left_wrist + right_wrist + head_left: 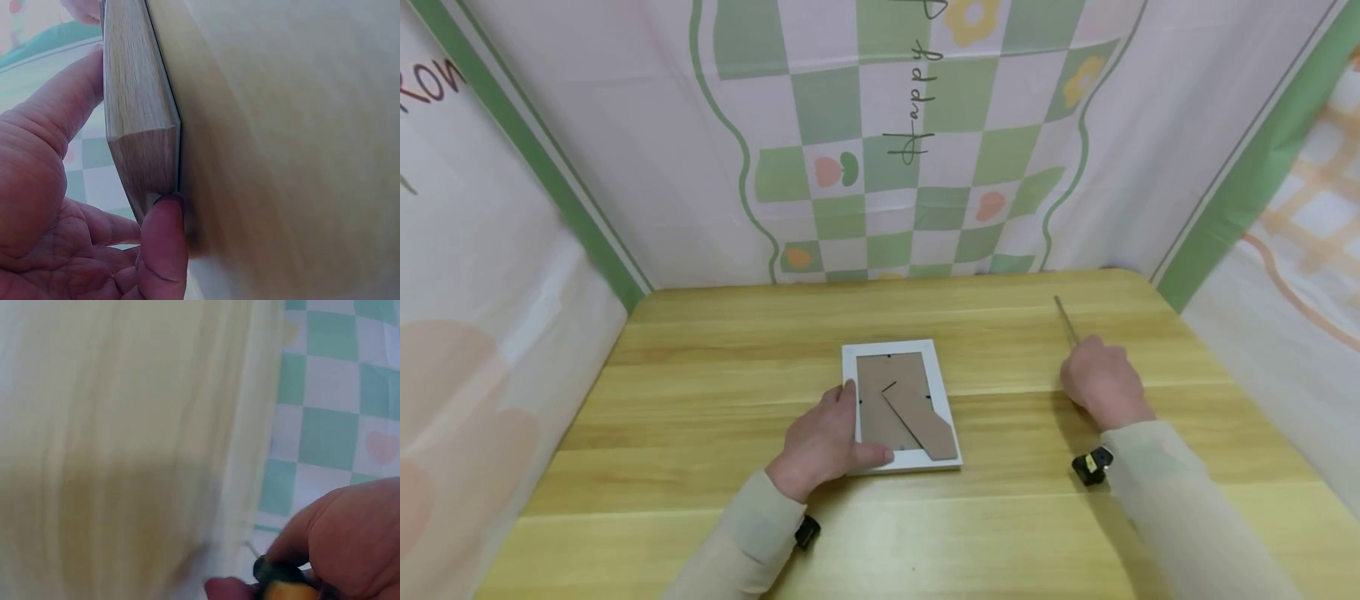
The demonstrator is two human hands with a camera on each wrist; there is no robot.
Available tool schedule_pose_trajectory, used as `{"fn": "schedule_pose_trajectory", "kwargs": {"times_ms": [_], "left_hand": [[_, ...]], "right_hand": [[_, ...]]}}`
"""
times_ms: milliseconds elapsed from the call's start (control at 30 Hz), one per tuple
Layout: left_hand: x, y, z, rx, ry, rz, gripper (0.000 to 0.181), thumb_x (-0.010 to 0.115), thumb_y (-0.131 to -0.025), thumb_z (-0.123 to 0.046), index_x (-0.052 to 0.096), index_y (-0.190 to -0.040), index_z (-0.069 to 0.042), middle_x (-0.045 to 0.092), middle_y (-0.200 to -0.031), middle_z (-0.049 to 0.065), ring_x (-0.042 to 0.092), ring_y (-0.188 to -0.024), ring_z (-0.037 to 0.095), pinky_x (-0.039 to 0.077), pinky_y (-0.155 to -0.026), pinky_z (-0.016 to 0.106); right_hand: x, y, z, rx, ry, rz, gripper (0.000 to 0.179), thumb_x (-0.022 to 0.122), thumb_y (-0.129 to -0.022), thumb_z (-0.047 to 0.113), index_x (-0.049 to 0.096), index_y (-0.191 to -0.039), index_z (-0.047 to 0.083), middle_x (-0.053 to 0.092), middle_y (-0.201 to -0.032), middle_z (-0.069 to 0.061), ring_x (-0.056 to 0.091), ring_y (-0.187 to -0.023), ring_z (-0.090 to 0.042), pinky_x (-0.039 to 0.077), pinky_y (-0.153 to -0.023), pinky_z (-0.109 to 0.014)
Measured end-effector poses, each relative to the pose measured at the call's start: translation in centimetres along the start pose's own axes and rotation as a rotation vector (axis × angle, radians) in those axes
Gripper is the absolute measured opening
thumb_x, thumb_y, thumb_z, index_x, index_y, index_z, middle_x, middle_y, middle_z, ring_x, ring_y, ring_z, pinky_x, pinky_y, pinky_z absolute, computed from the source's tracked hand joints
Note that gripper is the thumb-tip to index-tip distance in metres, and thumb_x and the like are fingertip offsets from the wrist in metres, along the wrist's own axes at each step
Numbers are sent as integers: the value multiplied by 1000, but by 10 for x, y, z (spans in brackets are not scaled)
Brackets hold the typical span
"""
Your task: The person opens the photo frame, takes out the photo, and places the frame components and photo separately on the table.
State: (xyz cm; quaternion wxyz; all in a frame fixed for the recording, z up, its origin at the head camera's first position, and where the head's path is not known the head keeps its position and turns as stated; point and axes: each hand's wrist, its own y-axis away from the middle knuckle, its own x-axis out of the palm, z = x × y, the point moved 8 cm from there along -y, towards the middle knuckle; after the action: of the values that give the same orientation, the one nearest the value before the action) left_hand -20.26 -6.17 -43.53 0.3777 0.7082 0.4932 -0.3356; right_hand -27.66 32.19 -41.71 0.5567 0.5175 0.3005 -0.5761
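A white picture frame [906, 346] lies face down on the table, its brown backing board [880, 425] and folded stand [925, 425] facing up. Small dark tabs show around the backing. My left hand [823, 442] grips the frame's near left corner, thumb over the near rail and fingers along the left side. In the left wrist view, fingers hold the frame's wood-grained edge [140, 81]. Off to the right, my right hand [1105, 379] holds a screwdriver by its dark green and yellow handle [290, 590]. Its thin shaft [1064, 321] points away from me, apart from the frame.
The wooden table [700, 358] reaches back to a checkered cloth [895, 208] hanging behind it. More printed cloth hangs at the left [490, 333] and right sides. A small black device [1092, 465] sits at each wrist.
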Motion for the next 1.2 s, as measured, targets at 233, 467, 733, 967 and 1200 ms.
{"fn": "schedule_pose_trajectory", "kwargs": {"times_ms": [233, 467, 733, 967, 1200], "left_hand": [[0, 0, 0, 0, -6, 4, 121, 84, -79, -63, 26, -163, 1, 38, -162, 27, 54, -136, 43, 54, -101, 54], [-1, -1, -1, 7, -4, -4, 120, 85, -79, -62, 28, -163, 2, 40, -160, 28, 56, -134, 43, 54, -100, 53], [-1, -1, -1, 10, -12, -15, 119, 86, -77, -62, 30, -162, 1, 33, -164, 27, 53, -137, 45, 53, -103, 54], [-2, -2, -4, 35, -22, -30, 119, 86, -78, -61, 30, -161, 3, 27, -167, 28, 54, -134, 47, 53, -104, 54], [-4, -4, -8, 68, -25, -41, 121, 88, -76, -59, 30, -161, 5, 20, -170, 27, 65, -116, 41, 58, -90, 45]], "right_hand": [[-13, 13, 39, -175, -82, -80, 38, 33, -99, 17, 49, -117, -12, 53, -83, -21, 49, -62, -27, 44, -50, -37], [-27, 42, 86, -382, -91, -178, 52, 38, -111, 33, 52, -139, -8, 67, -99, -20, 61, -78, -29, 51, -72, -46], [-27, 74, 120, -556, -56, -227, 37, 51, -109, 29, 62, -136, 4, 63, -76, -2, 54, -62, -18, 43, -55, -34], [-21, 93, 134, -651, -1, -230, 31, 57, -107, 26, 71, -132, 14, 66, -81, 2, 56, -69, -16, 42, -54, -32], [-12, 108, 136, -672, 48, -245, 27, 60, -106, 27, 74, -128, 18, 71, -90, 2, 65, -84, -18, 52, -63, -37]]}}
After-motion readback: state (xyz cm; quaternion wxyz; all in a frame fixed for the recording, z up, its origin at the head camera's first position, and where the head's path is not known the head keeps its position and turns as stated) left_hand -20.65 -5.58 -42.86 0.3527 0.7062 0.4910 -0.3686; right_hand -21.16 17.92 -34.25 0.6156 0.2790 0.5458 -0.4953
